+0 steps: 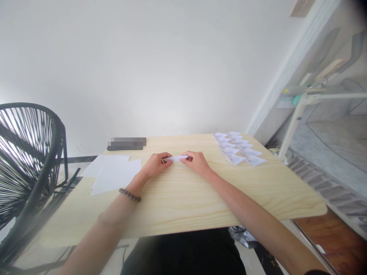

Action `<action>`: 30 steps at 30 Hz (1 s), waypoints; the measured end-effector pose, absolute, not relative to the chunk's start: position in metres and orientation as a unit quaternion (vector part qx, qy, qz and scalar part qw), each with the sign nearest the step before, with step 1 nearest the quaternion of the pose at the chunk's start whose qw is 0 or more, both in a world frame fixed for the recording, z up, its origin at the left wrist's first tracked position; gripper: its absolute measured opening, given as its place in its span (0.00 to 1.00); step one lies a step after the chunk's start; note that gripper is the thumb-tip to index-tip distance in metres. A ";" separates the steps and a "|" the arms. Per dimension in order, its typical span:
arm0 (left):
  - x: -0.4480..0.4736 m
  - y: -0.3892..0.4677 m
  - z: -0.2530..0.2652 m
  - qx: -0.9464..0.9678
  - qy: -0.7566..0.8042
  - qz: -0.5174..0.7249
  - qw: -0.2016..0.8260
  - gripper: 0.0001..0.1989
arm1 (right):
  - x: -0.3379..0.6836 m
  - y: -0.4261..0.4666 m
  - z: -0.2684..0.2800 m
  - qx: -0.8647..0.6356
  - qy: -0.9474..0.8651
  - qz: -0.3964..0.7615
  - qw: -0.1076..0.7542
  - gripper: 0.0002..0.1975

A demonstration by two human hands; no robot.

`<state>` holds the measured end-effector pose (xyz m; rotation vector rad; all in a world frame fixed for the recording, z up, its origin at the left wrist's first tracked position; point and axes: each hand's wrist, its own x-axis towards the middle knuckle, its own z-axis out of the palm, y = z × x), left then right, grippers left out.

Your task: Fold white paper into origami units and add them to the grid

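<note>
Between my two hands is a small folded piece of white paper point(176, 158), held just above or on the table in the middle. My left hand point(157, 164), with a dark beaded bracelet point(130, 194) at the wrist, pinches its left end. The right end is pinched by my right hand point(197, 162). To the right, several folded paper boats point(234, 158) stand in two rows. White paper sheets point(117, 177) lie flat on the left, some overlapping. Whether the held paper touches the tabletop I cannot tell.
The pale wooden table point(177, 206) has rounded corners and backs onto a white wall point(172, 68). A dark blurred-out object point(126, 144) lies at its back left. A black woven chair point(31, 160) stands left; a white metal frame point(295, 118) stands right.
</note>
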<state>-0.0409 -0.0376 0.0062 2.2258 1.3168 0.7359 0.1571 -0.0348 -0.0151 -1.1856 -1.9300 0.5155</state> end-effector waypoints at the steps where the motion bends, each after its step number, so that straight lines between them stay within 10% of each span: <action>1: -0.041 -0.038 0.006 0.807 0.477 0.266 0.225 0.14 | 0.157 -0.035 -0.015 -0.469 -0.763 0.204 0.397 0.08; 30: -0.041 -0.039 0.007 0.810 0.474 0.262 0.224 0.14 | 0.158 -0.036 -0.016 -0.456 -0.769 0.213 0.394 0.08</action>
